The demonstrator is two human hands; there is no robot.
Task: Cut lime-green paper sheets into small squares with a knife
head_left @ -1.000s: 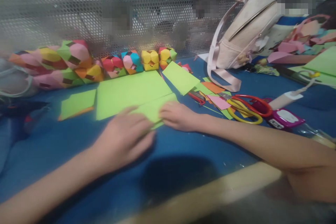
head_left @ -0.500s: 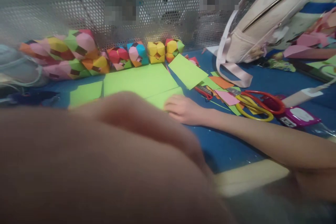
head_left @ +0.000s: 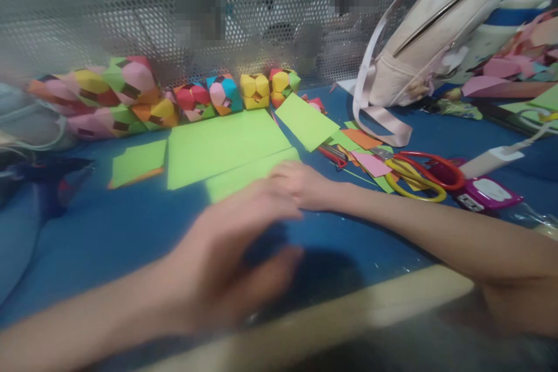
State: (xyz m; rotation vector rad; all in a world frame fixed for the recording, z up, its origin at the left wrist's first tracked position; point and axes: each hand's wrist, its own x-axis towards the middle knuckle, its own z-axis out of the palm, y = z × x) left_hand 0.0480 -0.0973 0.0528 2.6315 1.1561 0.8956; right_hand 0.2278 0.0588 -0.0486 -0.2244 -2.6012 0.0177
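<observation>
Plainly, the work sits on a blue tabletop (head_left: 131,256) with a pale front edge, backed by a grey perforated metal screen (head_left: 126,20); shapes beyond it are too dim to make out. A large green sheet (head_left: 222,142) lies flat near the middle, and a narrower green strip (head_left: 238,175) lies along its near side. A smaller green card (head_left: 307,122) sits just right of the sheet, and a small green stack (head_left: 140,160) with an orange edge sits at its left.

The person's right hand (head_left: 299,186) rests on the right end of the strip, fingers curled; whether they pinch it cannot be told, as the left hand (head_left: 244,244) partly covers them. The left hand, blurred, hovers nearer the viewer, thumb spread from the fingers, with nothing visible between them.

Among the containers, a pale pink backpack (head_left: 436,29) leans at the back right, its contents hidden, with a blue-banded bottle (head_left: 518,14) beside it. A purple packet (head_left: 492,190) lies near the red and yellow scissors (head_left: 412,171) and paper scraps (head_left: 370,164). Colourful folded-paper cubes (head_left: 255,91) line the screen's foot.
</observation>
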